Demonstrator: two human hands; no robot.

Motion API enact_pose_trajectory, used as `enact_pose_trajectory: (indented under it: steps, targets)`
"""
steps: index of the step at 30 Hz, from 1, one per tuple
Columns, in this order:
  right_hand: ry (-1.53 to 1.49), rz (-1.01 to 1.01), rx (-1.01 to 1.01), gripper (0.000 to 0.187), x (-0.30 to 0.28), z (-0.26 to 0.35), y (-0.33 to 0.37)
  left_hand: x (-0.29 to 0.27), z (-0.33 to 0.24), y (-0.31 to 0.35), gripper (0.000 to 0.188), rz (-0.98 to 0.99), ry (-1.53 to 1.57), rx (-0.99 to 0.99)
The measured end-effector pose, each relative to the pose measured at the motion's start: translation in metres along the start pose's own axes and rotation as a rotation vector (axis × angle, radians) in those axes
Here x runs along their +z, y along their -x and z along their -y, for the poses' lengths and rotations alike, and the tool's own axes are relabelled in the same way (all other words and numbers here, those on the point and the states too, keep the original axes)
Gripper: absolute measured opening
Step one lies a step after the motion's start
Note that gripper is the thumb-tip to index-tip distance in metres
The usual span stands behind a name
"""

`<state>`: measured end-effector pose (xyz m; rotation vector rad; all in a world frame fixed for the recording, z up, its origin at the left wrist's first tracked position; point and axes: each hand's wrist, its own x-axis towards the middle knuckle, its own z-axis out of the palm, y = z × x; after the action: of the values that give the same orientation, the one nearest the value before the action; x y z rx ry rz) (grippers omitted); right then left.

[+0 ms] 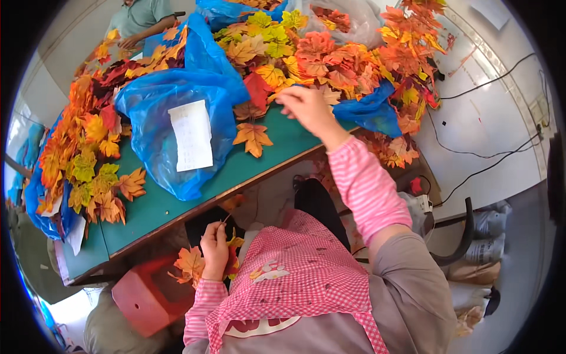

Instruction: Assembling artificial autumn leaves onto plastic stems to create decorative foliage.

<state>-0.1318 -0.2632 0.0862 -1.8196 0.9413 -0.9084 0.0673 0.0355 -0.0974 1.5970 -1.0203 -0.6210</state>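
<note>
My left hand (215, 251) is low over my lap, just off the table's front edge. Its fingers are closed round the thin stems of artificial maple leaves (190, 264), and the orange leaves hang below and beside the fist. My right hand (309, 112) reaches over the table to the near side of the leaf pile. Thumb and fingers pinch together at a yellow-orange artificial maple leaf (272, 97), partly hidden by the fingertips. Close to it on the green tabletop lies an orange leaf (252, 139). Red, orange and yellow-green leaves (318, 53) are heaped behind.
A blue plastic bag (144, 127) with a white paper slip (191, 135) sits mid-table. More leaves (88, 165) pile up at the left. A red plastic stool (147, 298) stands below the table. Another person (141, 20) sits across. Black cables (495, 154) trail over the white surface at right.
</note>
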Motion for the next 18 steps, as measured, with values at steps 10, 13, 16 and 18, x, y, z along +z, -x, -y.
enact_pose_trajectory:
  steps: [10,13,16,18]
  targets:
    - [0.302,-0.322,0.103,0.019,-0.160,-0.046,-0.031,0.009,-0.003,-0.004,0.009,0.010,-0.008,-0.022]
    - [0.815,-0.136,-0.084,0.023,-0.150,-0.039,-0.056,0.011,-0.008,-0.005,0.008,0.003,-0.029,-0.032]
    - [1.013,-0.236,-0.061,0.022,-0.157,-0.072,-0.102,0.014,-0.010,-0.006,0.008,0.009,-0.059,-0.041]
    - [0.977,-0.291,-0.050,0.021,-0.155,-0.085,-0.115,0.014,-0.009,-0.007,0.008,0.002,-0.070,-0.048]
